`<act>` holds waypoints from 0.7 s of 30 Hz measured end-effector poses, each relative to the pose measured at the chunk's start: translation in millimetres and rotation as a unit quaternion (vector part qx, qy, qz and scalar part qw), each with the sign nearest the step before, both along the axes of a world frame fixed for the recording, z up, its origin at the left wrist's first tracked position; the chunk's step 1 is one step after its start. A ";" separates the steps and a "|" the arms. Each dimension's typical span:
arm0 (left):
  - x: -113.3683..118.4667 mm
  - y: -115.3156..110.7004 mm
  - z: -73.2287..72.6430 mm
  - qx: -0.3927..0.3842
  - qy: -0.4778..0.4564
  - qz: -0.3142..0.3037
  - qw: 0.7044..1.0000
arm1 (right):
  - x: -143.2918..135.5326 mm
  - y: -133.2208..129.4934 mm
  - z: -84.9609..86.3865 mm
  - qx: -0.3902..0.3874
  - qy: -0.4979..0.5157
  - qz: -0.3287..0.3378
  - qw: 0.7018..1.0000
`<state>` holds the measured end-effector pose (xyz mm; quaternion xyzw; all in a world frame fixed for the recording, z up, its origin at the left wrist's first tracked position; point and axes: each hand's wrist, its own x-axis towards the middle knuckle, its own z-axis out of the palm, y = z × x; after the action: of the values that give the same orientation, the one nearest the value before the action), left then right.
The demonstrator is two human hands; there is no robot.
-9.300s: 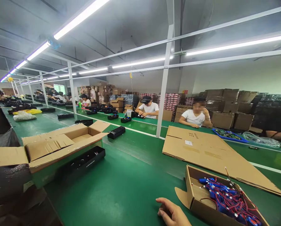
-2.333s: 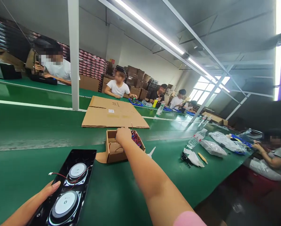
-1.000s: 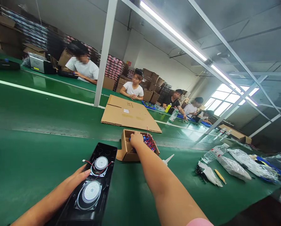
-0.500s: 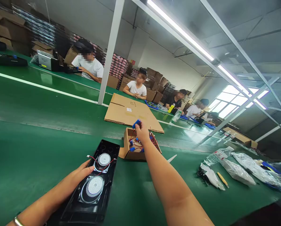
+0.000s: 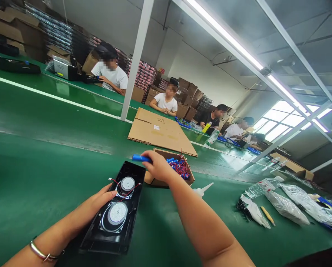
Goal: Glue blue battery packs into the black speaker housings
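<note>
My left hand [image 5: 106, 196] grips the left edge of a black speaker housing [image 5: 118, 237], thumb on top near the speakers. Two round speakers with silver backs sit in the housing, and a thin red and black wire with a white plug [image 5: 110, 179] lies over the upper one. Between the fingers of my right hand [image 5: 157, 165] is a blue cylindrical battery [image 5: 139, 158], held just above the housing's far end. Behind that hand stands a small cardboard box [image 5: 189, 181] of blue batteries with red wires [image 5: 179, 166], partly hidden by my hand and forearm.
A flattened cardboard sheet [image 5: 166, 131] lies beyond the box. To the right are a white nozzle-tipped bottle [image 5: 203, 190], a clear water bottle [image 5: 263, 186], a yellow-handled tool [image 5: 267, 216] and plastic bags [image 5: 286, 207]. Several people sit across the green bench [image 5: 43, 167].
My right hand has moved left from over the box towards the housing, carrying the blue battery, which is now nearly level. My left hand still holds the housing. The view has shifted slightly.
</note>
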<state>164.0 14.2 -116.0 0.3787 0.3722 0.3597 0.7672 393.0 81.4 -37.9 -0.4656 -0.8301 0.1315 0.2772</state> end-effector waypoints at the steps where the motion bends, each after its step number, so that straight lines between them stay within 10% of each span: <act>1: 0.1 -0.2 0.0 0.002 -0.005 -0.007 1.000 | -4.8 -4.7 -5.2 0.009 -0.038 0.019 0.999; 21: -6.1 -3.0 10.9 -0.040 -0.045 -0.065 0.996 | -37.1 18.5 -9.1 0.047 -0.201 0.081 0.975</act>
<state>157.9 11.3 -105.1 0.3549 0.3258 0.3108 0.8194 355.9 99.8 -47.0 -0.4006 -0.9089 0.0182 0.1147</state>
